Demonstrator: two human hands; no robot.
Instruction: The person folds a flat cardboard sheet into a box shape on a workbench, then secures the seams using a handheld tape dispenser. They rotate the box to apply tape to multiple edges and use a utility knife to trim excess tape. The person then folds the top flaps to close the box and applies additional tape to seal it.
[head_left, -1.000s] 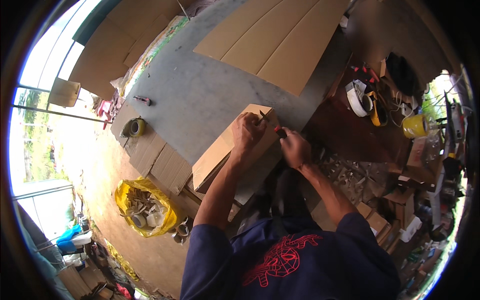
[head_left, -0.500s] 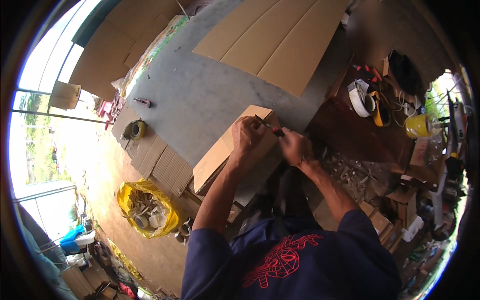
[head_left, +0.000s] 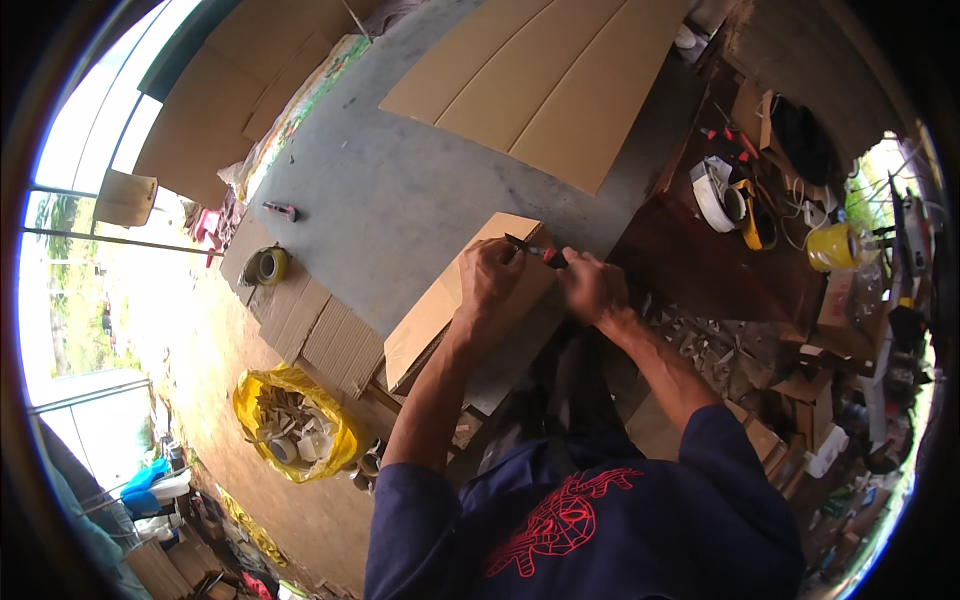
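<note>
brown cardboard box (head_left: 438, 308) lies under the left hand (head_left: 489, 274); whether its curled fingers grip, i cannot tell. the right hand (head_left: 594, 288) clamps its fingers on a red-handled knife (head_left: 541, 252).

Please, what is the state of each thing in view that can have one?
Box: lying; whether sealed, cannot tell
Knife: blade out
Left hand: curled, on the box
Right hand: closed around the knife
Cardboard sheet: flat, creased
Yellow bag: open, holding scraps
Small cutter: lying loose, blade unclear
</note>
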